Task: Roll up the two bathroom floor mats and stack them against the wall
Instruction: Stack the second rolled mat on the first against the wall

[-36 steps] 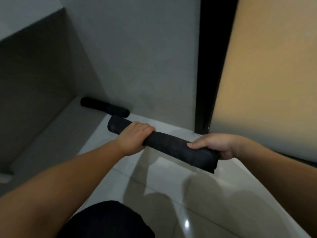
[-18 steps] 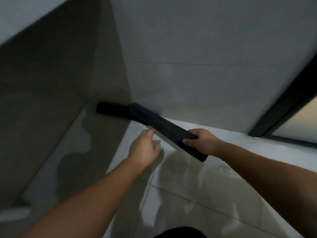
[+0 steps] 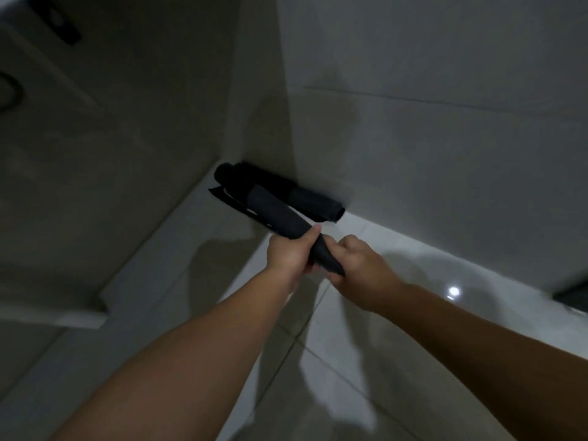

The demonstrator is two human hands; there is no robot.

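One rolled black mat (image 3: 313, 203) lies on the white floor tight against the grey wall, in the corner. A second rolled black mat (image 3: 275, 214) points from my hands toward that corner, its far end dark and resting over the first roll, with a loose flap showing at its left. My left hand (image 3: 291, 254) grips the near end of this second roll from the left. My right hand (image 3: 358, 270) holds the same near end from the right. Both hands sit close together, just in front of the wall.
Glossy white floor tiles (image 3: 381, 361) spread under my arms. A grey tiled wall (image 3: 429, 138) rises behind the mats. A darker wall or panel (image 3: 111, 138) closes the left side. A dark door frame edge (image 3: 572, 294) shows at far right.
The held roll has swung so its far end reaches the first mat in the corner. My left hand, free half a second ago, has closed on the roll's near end.
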